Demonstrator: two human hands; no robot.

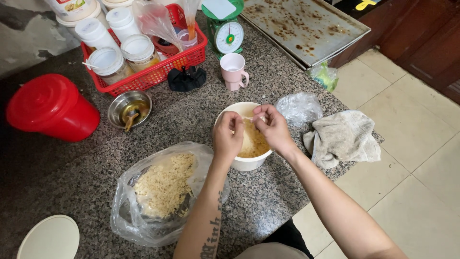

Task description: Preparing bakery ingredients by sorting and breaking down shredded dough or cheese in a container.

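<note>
Speckled granite desk [268,201] carries a white bowl [244,163] of yellow crumbly food, with both hands working over it.

Both forearms reach in from the lower edge, wrists bent down. Left hand [227,136] and right hand [273,127] hover above the bowl's rim, each grip narrow, fingertips pinched on a small pale bit between them. Just left lies a clear plastic bag [143,211] of crumbs; right, a grey cloth [342,136].

Kitchen: granite counter [268,201], green kitchen scale [228,34], red basket of jars [158,72].
</note>
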